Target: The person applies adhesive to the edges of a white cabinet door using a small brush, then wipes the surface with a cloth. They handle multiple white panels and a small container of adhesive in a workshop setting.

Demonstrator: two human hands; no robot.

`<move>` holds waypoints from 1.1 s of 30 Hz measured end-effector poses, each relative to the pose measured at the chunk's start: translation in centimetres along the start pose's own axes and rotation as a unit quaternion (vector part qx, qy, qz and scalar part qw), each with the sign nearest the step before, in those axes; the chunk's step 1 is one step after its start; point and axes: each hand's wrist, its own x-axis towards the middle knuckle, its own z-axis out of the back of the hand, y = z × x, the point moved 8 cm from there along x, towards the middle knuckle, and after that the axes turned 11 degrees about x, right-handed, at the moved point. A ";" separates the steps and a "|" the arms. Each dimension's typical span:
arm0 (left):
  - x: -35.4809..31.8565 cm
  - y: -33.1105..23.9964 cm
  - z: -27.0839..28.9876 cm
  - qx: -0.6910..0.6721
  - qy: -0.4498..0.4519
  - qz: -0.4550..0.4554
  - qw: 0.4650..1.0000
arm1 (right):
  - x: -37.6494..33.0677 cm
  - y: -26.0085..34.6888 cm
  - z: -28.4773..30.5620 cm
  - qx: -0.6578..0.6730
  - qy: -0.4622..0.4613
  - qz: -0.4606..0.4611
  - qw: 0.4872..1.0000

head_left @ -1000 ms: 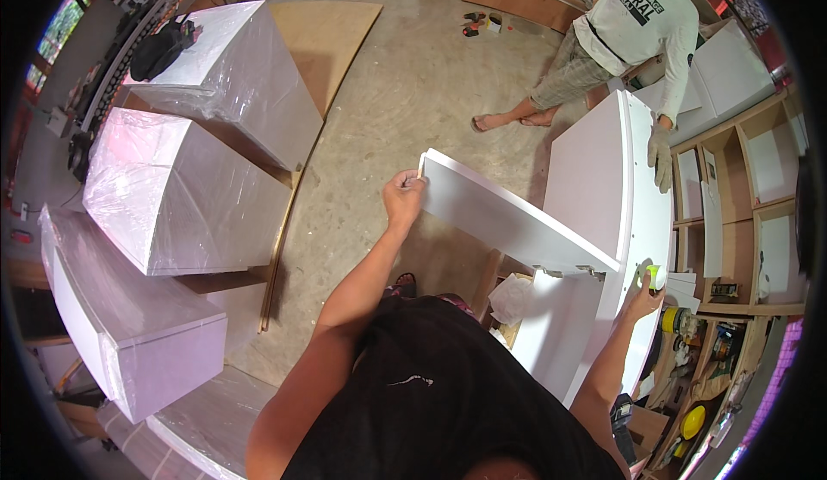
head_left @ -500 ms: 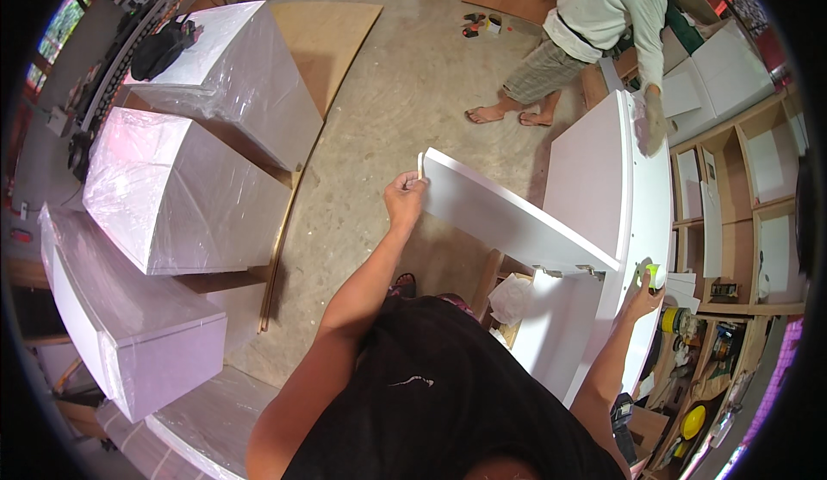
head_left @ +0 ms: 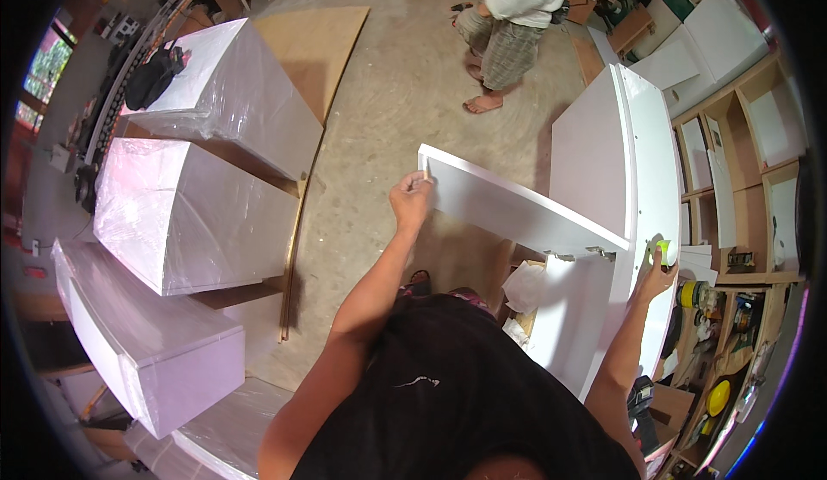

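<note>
Now my left hand (head_left: 411,200) grips the free end of the long flat white shelf board (head_left: 517,207), held level against the tall white cabinet panel (head_left: 594,144); my right hand (head_left: 655,275) clutches a small yellow-green tool (head_left: 662,248) at its edge.

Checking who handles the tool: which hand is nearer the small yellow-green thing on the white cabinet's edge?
Right. The right hand is on the yellow-green thing at the cabinet edge; the left hand grips the white panel's far end.
</note>
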 end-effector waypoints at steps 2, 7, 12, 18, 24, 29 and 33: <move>0.3 -0.6 0.4 0.009 -0.009 0.005 1.000 | -0.1 0.3 0.0 -0.020 -0.010 0.007 1.000; -0.9 0.0 -1.8 0.019 0.034 -0.006 0.999 | 0.6 -0.6 0.1 -0.019 -0.006 0.027 0.999; -0.8 0.9 -2.1 0.068 0.039 -0.083 0.993 | 0.4 -0.7 -0.1 -0.022 -0.008 0.017 1.000; 0.3 0.6 -0.2 0.017 0.001 -0.028 0.999 | 0.9 -1.3 0.3 -0.027 -0.003 0.028 0.999; -3.5 -0.6 -5.8 0.029 0.098 -0.072 0.992 | 1.0 -1.4 0.3 -0.037 -0.006 0.037 0.999; -3.4 -0.1 -5.7 0.047 0.086 -0.079 0.992 | 0.9 -1.5 0.4 -0.030 -0.006 0.024 0.999; -2.3 0.8 -3.9 0.041 0.037 -0.041 0.998 | 0.7 -1.3 0.1 0.020 -0.003 0.005 1.000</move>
